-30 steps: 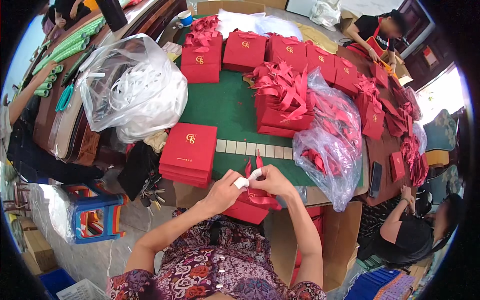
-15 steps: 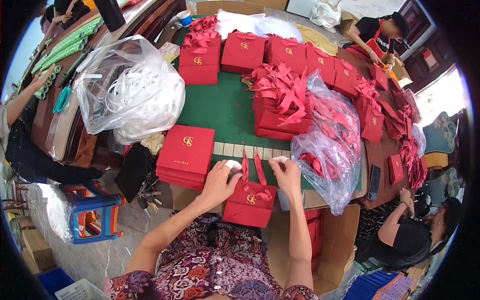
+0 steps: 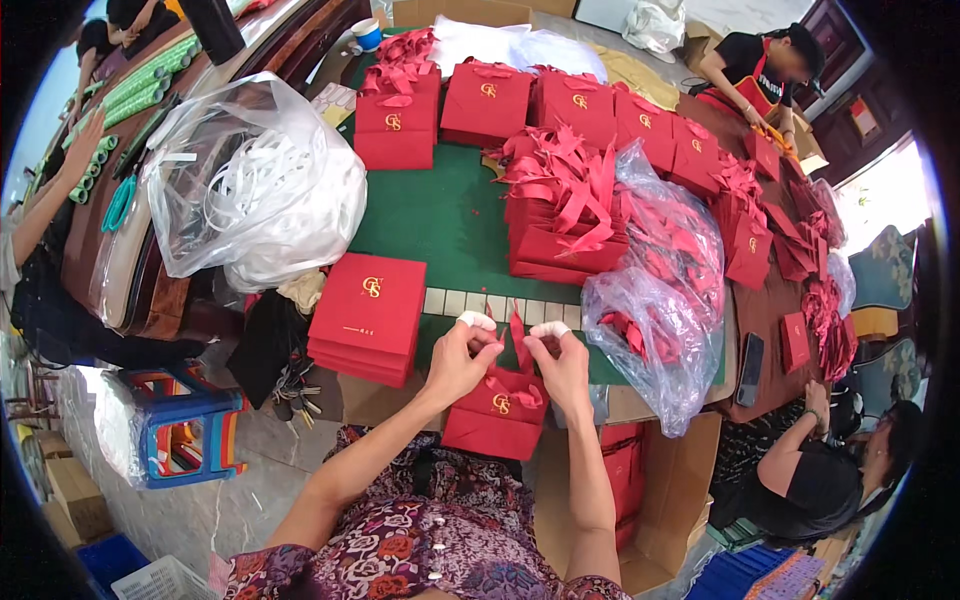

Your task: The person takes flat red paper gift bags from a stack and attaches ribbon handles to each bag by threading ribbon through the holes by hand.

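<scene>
A small red paper gift bag [image 3: 492, 436] with a gold emblem is at the table's near edge, in front of my body. Two red ribbon ends [image 3: 518, 330] rise from its top. My left hand [image 3: 462, 360] pinches the left ribbon end between thumb and fingers. The right end is between the thumb and forefinger of my right hand [image 3: 562, 368]. White wrapping covers a fingertip on each hand. Left of my left hand lies a stack of larger-looking red bags [image 3: 368, 310].
Beyond the green mat [image 3: 430, 215] stand several red bags [image 3: 487, 105]. A ribbon-topped bag pile [image 3: 560, 245] and a clear plastic sack of red ribbons [image 3: 655, 330] are to the right. A sack of white cords [image 3: 270, 190] sits left. A phone [image 3: 749, 368] and co-workers are at the right.
Both hands have moved inward, closer together, and closed on the two ribbon ends. The bag has barely shifted. At the far left, a co-worker's hand has moved up.
</scene>
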Motion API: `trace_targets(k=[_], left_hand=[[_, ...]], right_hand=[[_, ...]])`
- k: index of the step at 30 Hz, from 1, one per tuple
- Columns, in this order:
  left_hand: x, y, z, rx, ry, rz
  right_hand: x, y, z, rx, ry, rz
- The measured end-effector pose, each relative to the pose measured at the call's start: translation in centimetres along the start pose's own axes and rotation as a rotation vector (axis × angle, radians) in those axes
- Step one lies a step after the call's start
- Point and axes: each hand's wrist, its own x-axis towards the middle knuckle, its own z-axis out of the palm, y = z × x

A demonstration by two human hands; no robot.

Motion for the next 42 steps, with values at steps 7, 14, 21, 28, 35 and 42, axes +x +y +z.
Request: trace_targets(k=[7,14,21,28,35,42], left_hand=[[-0.4,0.5,0.6,-0.084,-0.024,0.072],[-0.7,0.9,0.3,-0.092,-0.102,0.049],[-4.1,0.7,-0.9,0.024,-0.144,-0.012],[-6.1,1.8,-2.0,0.048,-0.297,-0.083],[-6.8,2.5,-3.9,0.073,-0.319,-0.066],[-6.8,0.1,-3.9,-0.332,-0.372,-0.178]], right_hand=[[-0.3,0.0,0.5,0.273,-0.229,0.09],[-0.5,0.0,0.5,0.362,-0.223,0.119],[-0.9,0.1,-1.0,0.438,0.033,0.098],[1.6,1.3,-0.8,0.327,0.213,-0.086],[2.7,0.6,-0.3,0.186,0.205,-0.022],[1.7,2.8,0.5,0.267,0.115,-0.075]])
